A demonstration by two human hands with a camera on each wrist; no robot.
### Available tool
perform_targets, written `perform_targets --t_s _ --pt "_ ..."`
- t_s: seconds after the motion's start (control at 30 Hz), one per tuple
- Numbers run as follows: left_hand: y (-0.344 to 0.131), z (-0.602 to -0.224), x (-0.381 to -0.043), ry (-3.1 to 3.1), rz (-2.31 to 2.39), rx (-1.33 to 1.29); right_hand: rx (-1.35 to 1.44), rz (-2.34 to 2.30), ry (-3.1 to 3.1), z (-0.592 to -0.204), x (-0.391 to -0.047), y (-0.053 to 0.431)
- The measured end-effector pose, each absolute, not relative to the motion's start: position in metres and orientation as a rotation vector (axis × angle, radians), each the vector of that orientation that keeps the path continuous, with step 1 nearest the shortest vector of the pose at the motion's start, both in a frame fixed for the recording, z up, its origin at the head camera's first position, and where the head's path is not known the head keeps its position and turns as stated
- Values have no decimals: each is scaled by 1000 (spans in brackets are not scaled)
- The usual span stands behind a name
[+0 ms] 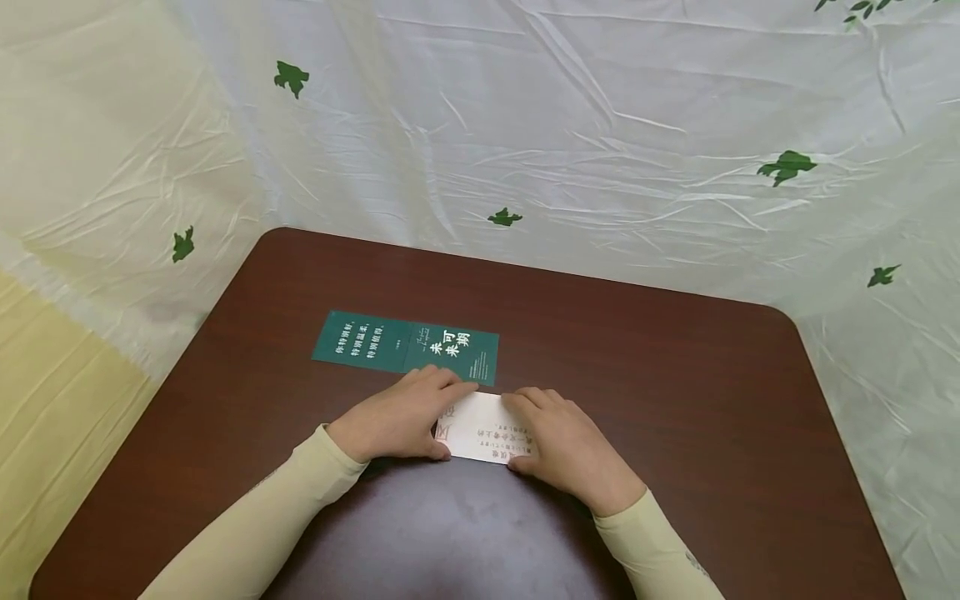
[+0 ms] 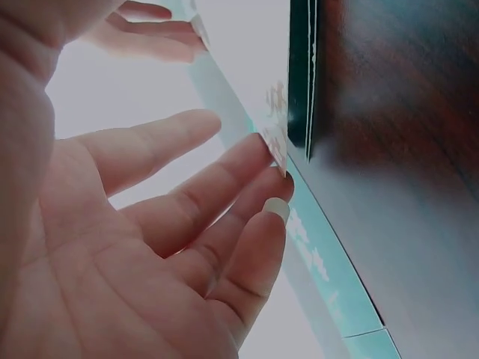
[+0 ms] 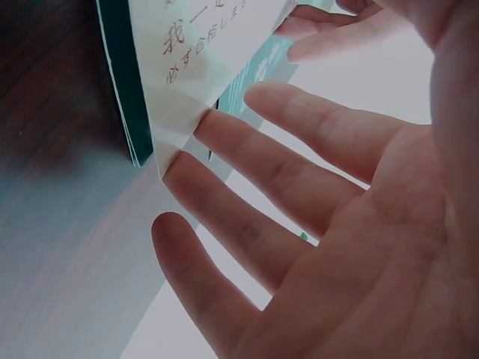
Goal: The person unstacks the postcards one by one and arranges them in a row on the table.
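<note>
White card [image 1: 483, 427] with reddish print was held lengthwise between both hands, over the near half of the worktop [image 1: 712, 400]; contact with the surface could not be determined. Left hand [image 1: 401, 414] pinched one end, thumb at the near edge, fingertips at the far edge. Right hand [image 1: 573, 446] pinched the opposite end in the same manner; in the right wrist view two fingertips met the card's edge and the little finger stood free. Dark green layer [image 2: 299, 82] with thin pale edges lay directly behind the card. Green panels [image 1: 363, 342], two end to end with white print, lay flat just beyond the hands, offset left; joined or separate, not clear. White cloth [image 1: 600, 108] with green leaf shapes [image 1: 786, 167] hung behind.
</note>
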State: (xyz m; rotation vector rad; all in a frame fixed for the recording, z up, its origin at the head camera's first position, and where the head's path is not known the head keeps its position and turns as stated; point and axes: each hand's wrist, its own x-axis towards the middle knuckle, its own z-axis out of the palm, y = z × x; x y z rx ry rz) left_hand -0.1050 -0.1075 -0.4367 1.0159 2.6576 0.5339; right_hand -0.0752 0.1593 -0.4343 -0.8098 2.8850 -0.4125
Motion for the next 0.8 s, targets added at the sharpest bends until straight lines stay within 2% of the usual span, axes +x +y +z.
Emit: perform_targets --t_s 0.8 --pt "-111 -433 -108 2652 587 1027 -851 -534 2877 -429 -79 168"
